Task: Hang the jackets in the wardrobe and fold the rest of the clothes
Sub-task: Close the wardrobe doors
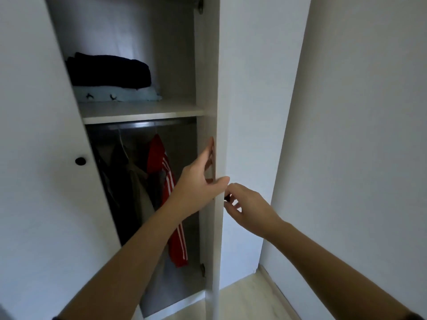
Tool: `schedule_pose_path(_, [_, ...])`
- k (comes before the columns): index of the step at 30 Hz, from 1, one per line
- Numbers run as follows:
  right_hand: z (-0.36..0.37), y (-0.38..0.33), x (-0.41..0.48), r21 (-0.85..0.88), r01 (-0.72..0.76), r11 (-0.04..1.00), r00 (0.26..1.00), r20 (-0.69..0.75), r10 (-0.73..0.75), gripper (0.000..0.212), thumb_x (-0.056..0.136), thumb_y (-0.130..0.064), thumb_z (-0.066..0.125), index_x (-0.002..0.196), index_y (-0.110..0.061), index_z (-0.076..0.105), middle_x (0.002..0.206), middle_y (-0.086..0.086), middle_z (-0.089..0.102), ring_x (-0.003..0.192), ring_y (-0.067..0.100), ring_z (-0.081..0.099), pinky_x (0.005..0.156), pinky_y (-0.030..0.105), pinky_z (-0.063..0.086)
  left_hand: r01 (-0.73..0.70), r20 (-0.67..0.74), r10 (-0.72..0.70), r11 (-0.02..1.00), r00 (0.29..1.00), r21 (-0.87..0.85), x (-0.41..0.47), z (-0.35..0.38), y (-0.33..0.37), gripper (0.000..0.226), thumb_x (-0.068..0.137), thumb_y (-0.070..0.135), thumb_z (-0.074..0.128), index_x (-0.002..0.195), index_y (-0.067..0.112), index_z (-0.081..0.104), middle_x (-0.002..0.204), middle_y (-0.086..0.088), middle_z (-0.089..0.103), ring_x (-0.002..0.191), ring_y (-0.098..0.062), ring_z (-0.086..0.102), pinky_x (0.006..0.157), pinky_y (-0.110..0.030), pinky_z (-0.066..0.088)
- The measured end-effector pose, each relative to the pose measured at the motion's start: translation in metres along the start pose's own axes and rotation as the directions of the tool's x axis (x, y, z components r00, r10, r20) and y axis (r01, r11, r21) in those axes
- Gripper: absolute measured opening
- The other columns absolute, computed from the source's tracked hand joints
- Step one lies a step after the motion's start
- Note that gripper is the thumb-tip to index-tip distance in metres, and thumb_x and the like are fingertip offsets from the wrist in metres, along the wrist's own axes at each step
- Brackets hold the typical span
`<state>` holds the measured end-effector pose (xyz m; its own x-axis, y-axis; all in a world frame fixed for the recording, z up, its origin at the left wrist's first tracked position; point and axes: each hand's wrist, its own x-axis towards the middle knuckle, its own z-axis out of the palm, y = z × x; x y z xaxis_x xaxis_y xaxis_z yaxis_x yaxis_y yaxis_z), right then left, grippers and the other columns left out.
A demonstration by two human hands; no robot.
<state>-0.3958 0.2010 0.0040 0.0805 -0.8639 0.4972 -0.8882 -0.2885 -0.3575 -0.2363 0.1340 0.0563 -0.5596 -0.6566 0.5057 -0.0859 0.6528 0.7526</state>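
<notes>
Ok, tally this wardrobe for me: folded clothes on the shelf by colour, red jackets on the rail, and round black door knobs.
Dark navy folded bundle: 1
Pale blue folded garment: 1
Red white-striped hanging jacket: 1
Round black door knobs: 2, second partly hidden
Total: 5

text: none legible | labels: none | brands: none | numbers: none

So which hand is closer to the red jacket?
Left. The left hand grips the door just right of the red jacket; the right hand is beyond the door, pinching its black knob.
</notes>
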Motion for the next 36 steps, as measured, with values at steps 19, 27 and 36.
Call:
schedule_pose_path(19, [0.178, -0.135, 0.195, 0.183, 0.149, 0.972, 0.987, 0.026, -0.156, 0.009, 0.094, -0.019, 0.055, 0.091, -0.011, 0.054, 0.086, 0.000, 0.060, 0.074, 0.019, 0.054, 0.071, 0.039, 0.049, 0.200, -0.284, -0.169, 0.976, 0.944, 0.084, -0.009, -0.248, -0.137, 0.014, 0.093, 0.012, 0.058, 0.099, 0.024, 0.063, 0.091, 0.012, 0.073, 0.088, -0.006, 0.068, 0.087, -0.034, 0.053])
schedule_pose_path(27, [0.218, -0.141, 0.248, 0.099, 0.048, 0.994, 0.999, 0.018, -0.050, 0.011, 0.096, -0.020, 0.049, 0.091, -0.014, 0.057, 0.090, -0.002, 0.059, 0.078, 0.021, 0.056, 0.070, 0.042, 0.050, 0.300, -0.559, 0.123, 0.740, 0.820, 0.602, 0.020, -0.274, -0.178, 0.062, 0.081, 0.031, 0.072, 0.137, 0.022, 0.048, 0.151, -0.006, 0.033, 0.141, -0.027, 0.024, 0.110, -0.046, 0.019])
schedule_pose_path(36, [0.239, -0.137, 0.280, 0.041, 0.019, 0.999, 0.999, -0.027, -0.018, 0.012, 0.097, -0.021, 0.050, 0.094, -0.015, 0.059, 0.092, -0.007, 0.061, 0.077, 0.016, 0.057, 0.074, 0.037, 0.048, 0.498, -0.624, 0.075, 0.533, 0.778, 0.684, 0.046, -0.284, -0.204, 0.100, 0.079, 0.050, 0.068, 0.153, 0.027, 0.006, 0.161, -0.013, -0.004, 0.147, -0.032, -0.004, 0.110, -0.066, 0.003])
